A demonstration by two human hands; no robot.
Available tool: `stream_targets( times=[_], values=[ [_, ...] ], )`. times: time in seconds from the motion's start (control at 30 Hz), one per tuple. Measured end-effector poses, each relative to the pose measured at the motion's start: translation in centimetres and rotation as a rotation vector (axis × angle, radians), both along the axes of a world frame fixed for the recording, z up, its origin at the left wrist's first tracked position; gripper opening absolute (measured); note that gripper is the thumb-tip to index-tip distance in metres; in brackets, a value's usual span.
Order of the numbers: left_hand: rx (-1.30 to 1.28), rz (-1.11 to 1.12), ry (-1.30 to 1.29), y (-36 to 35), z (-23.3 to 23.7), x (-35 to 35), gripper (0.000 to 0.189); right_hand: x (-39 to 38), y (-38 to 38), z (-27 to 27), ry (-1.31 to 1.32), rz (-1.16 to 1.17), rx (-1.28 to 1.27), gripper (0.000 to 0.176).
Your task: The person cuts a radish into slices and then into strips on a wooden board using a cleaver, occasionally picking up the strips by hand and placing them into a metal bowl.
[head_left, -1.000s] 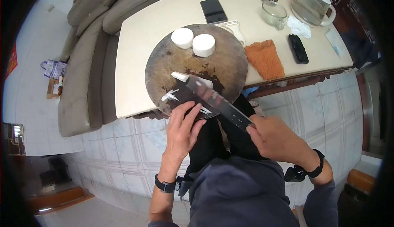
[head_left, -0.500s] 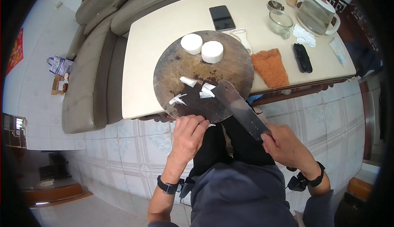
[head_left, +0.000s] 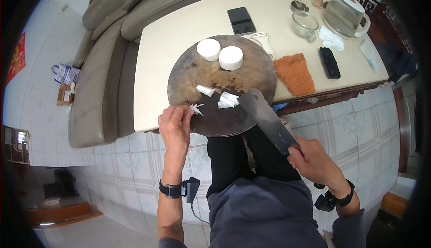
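Observation:
My left hand [head_left: 174, 124] is at the front left rim of the round wooden chopping board [head_left: 184, 75]. Its fingertips are pinched on a small bunch of thin white radish strips [head_left: 196, 109]. My right hand [head_left: 314, 160] grips the handle of a broad cleaver [head_left: 267, 124]. The blade slants up to the left, its far end over the board's right front part. Between them on the board lie a white radish chunk [head_left: 205, 90] and a small cluster of cut radish slices [head_left: 228, 100]. Two thick radish rounds [head_left: 208, 50] sit towards the back of the board.
On the table [head_left: 155, 68] are a phone [head_left: 241, 20], a white peeler [head_left: 263, 44], an orange cloth [head_left: 295, 74], a black case [head_left: 330, 63], a glass cup [head_left: 305, 26] and a glass jug [head_left: 344, 15]. A grey sofa [head_left: 101, 82] stands along the left and back.
My left hand has moved left and up from the board's front edge to the thin radish strips and closed on them. The cleaver in my right hand has shifted slightly to the right.

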State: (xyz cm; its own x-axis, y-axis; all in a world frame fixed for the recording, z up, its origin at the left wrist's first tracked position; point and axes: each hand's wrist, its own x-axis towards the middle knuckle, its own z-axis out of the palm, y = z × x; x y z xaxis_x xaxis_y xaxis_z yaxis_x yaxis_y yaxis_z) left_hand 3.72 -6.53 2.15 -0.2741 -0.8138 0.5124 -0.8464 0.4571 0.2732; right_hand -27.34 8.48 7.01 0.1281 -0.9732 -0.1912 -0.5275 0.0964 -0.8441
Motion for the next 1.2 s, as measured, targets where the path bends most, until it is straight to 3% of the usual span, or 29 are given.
stream_targets(
  times=[0.33, 0.53, 0.83, 1.2],
  values=[
    [-0.051, -0.072, 0.036, -0.3, 1.8, -2.8, 0.021, -0.3, 0.1, 0.1, -0.059, -0.041, 0.036, 0.015],
    [0.091, -0.375, -0.011, 0.0, 2.1, -6.7, 0.031, -0.2, 0.2, -0.6, -0.041, -0.014, -0.010, 0.015],
    [0.067, -0.383, -0.043, -0.2, 1.6, -6.7, 0.016, -0.6, 0.6, -0.6, -0.037, -0.020, 0.039, 0.014],
    [-0.077, -0.428, -0.112, 3.8, 0.5, -4.4, 0.023, 0.8, -1.1, 0.8, 0.061, 0.089, -0.054, 0.016]
  ],
)
